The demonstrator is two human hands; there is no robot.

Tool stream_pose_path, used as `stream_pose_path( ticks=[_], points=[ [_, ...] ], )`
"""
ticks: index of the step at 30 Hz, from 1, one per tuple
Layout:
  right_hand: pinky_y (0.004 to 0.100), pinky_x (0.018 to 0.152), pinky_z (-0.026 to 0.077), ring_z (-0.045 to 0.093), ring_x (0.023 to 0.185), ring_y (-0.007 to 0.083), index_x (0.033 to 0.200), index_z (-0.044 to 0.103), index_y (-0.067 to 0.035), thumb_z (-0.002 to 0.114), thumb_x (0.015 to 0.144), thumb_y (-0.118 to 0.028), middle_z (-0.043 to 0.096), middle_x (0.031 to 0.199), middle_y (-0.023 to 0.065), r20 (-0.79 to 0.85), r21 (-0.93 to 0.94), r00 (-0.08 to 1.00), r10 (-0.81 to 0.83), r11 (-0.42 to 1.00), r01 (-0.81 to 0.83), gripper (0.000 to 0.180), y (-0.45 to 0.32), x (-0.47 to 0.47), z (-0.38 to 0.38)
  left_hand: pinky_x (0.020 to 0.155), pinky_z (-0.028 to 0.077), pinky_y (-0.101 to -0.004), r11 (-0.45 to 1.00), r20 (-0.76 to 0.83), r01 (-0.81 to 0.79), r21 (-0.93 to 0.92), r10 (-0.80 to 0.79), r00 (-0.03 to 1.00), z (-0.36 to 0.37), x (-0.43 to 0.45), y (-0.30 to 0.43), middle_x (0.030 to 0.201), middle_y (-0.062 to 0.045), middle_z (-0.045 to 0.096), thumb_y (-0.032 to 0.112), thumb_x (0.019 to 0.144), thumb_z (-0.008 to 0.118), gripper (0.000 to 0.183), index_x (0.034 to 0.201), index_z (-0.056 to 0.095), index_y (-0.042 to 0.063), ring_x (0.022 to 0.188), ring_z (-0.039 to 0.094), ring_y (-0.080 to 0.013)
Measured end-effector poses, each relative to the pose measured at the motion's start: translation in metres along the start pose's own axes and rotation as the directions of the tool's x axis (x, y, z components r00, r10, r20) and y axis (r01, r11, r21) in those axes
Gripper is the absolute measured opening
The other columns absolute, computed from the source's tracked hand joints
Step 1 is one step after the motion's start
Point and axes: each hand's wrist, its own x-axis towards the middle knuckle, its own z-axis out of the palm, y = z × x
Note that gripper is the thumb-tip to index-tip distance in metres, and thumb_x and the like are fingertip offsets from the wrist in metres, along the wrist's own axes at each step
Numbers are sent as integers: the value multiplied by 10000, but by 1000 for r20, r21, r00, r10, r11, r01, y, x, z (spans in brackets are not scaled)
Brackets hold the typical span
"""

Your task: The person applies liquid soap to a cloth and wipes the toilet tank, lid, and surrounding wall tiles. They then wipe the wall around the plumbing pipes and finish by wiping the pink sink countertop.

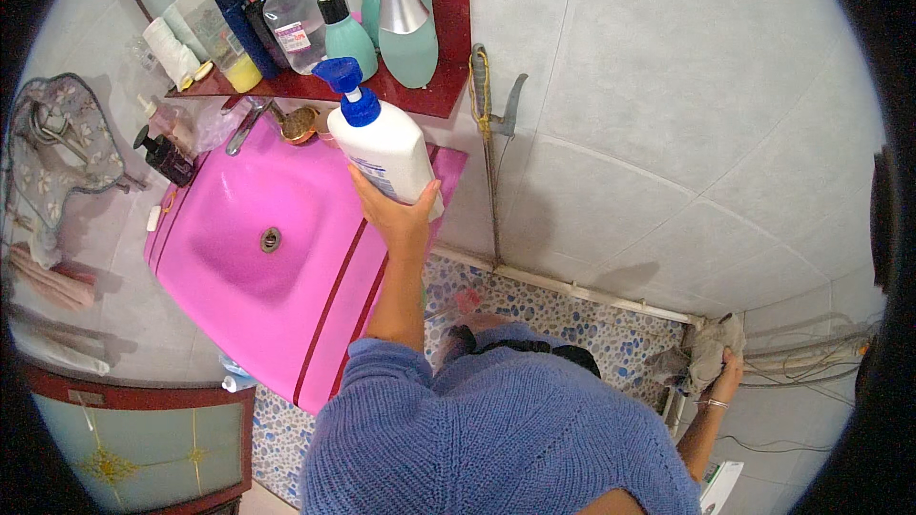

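My left hand (401, 218) grips a white plastic pump bottle (383, 146) with a blue pump head, held tilted over the right side of the pink washbasin (243, 257). Far off at the lower right, my right hand (728, 374) holds a crumpled greyish cloth (715, 354) near the wall corner. Just beyond the pump bottle, a dark red shelf (436, 96) carries a silver-topped green bottle (408, 43), a green bottle with a black and white cap (348, 43) and a clear plastic bottle (292, 21).
A metal faucet (247, 129) and a dark pump bottle (168, 161) stand at the basin's back edge. A grey-handled tool (481, 86) hangs on the tiled wall. Cables (801, 357) run along the right wall. Below lies a pebble-patterned floor (572, 307).
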Motion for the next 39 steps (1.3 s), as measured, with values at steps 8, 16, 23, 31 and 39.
stream_pose_path(
  ticks=[8, 16, 23, 31, 39],
  points=[
    [296, 696, 441, 532, 828, 202, 1049, 489, 18, 522, 754, -138, 537, 982, 102, 26, 1, 999, -27, 1000, 27, 336, -4, -6, 9, 967, 253, -364, 994, 44, 73, -77, -69, 997, -16, 28, -18, 1289, -233, 231, 151, 547, 739, 1018, 1293, 66, -19, 1180, 280, -321],
    [304, 783, 402, 510, 895, 201, 1048, 496, 12, 524, 740, -235, 535, 975, 96, -43, 37, 999, -18, 999, 19, 396, -30, -17, 19, 948, 273, -349, 997, 115, 22, 71, -30, 993, -37, 36, -66, 1258, -148, 284, 144, 644, 700, 817, 1267, 188, 14, 1126, 326, -269],
    [294, 776, 396, 515, 860, 212, 1055, 509, 21, 562, 698, -193, 555, 970, 117, -570, 31, 793, -214, 959, 281, 419, -74, -30, -19, 791, 369, -342, 927, -46, -333, 173, 345, 937, -56, 54, -13, 1069, -145, 428, 178, 792, 538, 378, 1102, 416, 0, 953, 432, -244],
    [270, 723, 391, 494, 772, 171, 948, 515, 49, 588, 706, -206, 550, 860, 94, -901, -368, 79, -426, 849, 379, 359, -88, -100, -124, 561, 464, -307, 862, 245, -275, -425, 402, 882, 28, -2, 174, 766, -103, 565, 257, 858, 421, 278, 953, 542, 26, 648, 547, -184],
    [372, 789, 382, 505, 891, 318, 964, 526, 24, 583, 704, -215, 551, 947, 171, -714, -538, -283, -640, 760, -365, 357, 8, -147, -277, 579, 416, -225, 849, 808, -8, -528, 505, 303, 115, -108, 221, 841, -80, 516, 88, 840, 431, 157, 918, 529, -6, 682, 499, -119]
  ],
)
